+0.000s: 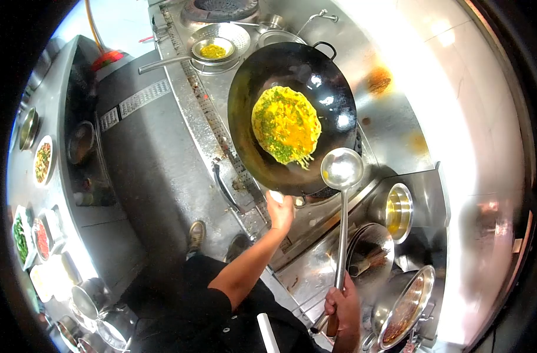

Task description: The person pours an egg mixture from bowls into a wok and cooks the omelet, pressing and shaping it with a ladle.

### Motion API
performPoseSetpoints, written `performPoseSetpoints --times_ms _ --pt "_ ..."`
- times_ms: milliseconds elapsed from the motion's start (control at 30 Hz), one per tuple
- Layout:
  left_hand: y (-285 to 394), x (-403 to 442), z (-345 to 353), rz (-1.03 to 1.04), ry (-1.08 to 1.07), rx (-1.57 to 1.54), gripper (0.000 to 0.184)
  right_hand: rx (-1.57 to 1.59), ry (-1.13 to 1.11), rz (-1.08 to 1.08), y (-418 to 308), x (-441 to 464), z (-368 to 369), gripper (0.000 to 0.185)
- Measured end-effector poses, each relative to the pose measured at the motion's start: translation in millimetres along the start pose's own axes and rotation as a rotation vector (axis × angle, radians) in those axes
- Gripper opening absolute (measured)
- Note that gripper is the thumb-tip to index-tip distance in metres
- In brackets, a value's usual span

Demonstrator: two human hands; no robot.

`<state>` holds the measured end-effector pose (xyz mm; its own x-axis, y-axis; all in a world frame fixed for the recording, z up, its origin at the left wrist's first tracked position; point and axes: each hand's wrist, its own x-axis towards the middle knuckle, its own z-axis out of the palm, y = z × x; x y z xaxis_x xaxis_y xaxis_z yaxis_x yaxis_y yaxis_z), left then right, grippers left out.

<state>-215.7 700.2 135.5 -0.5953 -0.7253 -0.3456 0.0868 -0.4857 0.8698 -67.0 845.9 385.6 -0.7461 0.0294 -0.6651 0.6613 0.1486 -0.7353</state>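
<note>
My left hand (280,213) is closed at the near edge of a large black wok (245,159), with a bit of white cloth (276,196) at the fingers. A round yellow omelette with green bits (286,126) lies flat in the wok, its lower edge ragged. My right hand (343,306) is wrapped round the handle of a long steel ladle (342,169). The ladle's bowl hangs over the wok's right rim, apart from the omelette.
Behind the wok, a small strainer with yellow bits (213,49) rests on a perforated skimmer (239,38). To the right stand a steel bowl with yellow liquid (402,203), a strainer stack (383,235) and a large steel basin (424,282). Plates of chopped food (43,160) line the left counter.
</note>
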Motion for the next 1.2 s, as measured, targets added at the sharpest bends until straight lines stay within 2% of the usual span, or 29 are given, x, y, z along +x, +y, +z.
performPoseSetpoints --times_ms 100,233,267,300,400,433,467,533,567,667,900,1033,1133,1200 --pt "-7.3 -2.3 -11.6 0.006 -0.035 -0.032 0.040 -0.013 0.013 -0.001 0.9 -2.5 2.0 0.064" --pt "-5.3 -4.7 -34.2 -0.102 -0.115 -0.103 0.037 -0.044 -0.018 -0.022 3.9 -2.0 2.3 0.064" --pt "13.8 -4.1 -38.7 -0.139 -0.135 -0.119 0.036 -0.064 -0.031 -0.035 3.7 -2.0 5.1 0.065" --pt "33.2 -8.0 -44.4 -0.063 -0.183 -0.089 0.031 -0.064 -0.034 -0.037 3.6 -1.8 7.9 0.064" --pt "57.1 -0.4 -63.8 -0.364 -0.325 -0.178 0.027 -0.119 -0.029 -0.054 5.2 -0.1 17.8 0.065" --pt "68.2 1.3 -66.6 -0.352 -0.374 -0.167 0.022 -0.173 -0.007 -0.068 5.3 4.0 19.9 0.065" --pt "51.3 15.7 -73.6 -0.411 -0.507 -0.196 0.018 -0.231 0.011 -0.064 8.5 -2.9 15.4 0.065" --pt "69.5 12.4 -76.2 -0.357 -0.329 -0.082 0.015 -0.324 0.010 -0.055 4.8 -0.5 17.6 0.067" --pt "70.2 16.5 -78.0 -0.348 -0.335 -0.105 0.014 -0.291 -0.078 -0.111 2.9 5.2 14.9 0.067" --pt "92.3 17.0 -83.9 -0.372 -0.380 -0.113 0.010 -0.531 -0.106 -0.187 -7.5 15.1 11.0 0.064" --pt "104.0 19.0 -99.0 -0.371 -0.418 -0.059 0.007 -0.741 -0.247 -0.156 -20.4 59.6 14.5 0.062" --pt "107.5 23.6 -103.7 -0.404 -0.381 -0.047 0.007 -1.171 0.053 -0.864 25.0 110.7 13.4 0.062" --pt "114.6 21.2 -106.8 -0.408 -0.382 -0.058 0.009 -0.815 -0.055 -0.365 2.4 77.6 40.8 0.061" --pt "111.6 22.9 -110.7 -0.409 -0.396 -0.031 0.010 -0.538 -0.235 -0.265 -0.4 80.3 40.6 0.058"
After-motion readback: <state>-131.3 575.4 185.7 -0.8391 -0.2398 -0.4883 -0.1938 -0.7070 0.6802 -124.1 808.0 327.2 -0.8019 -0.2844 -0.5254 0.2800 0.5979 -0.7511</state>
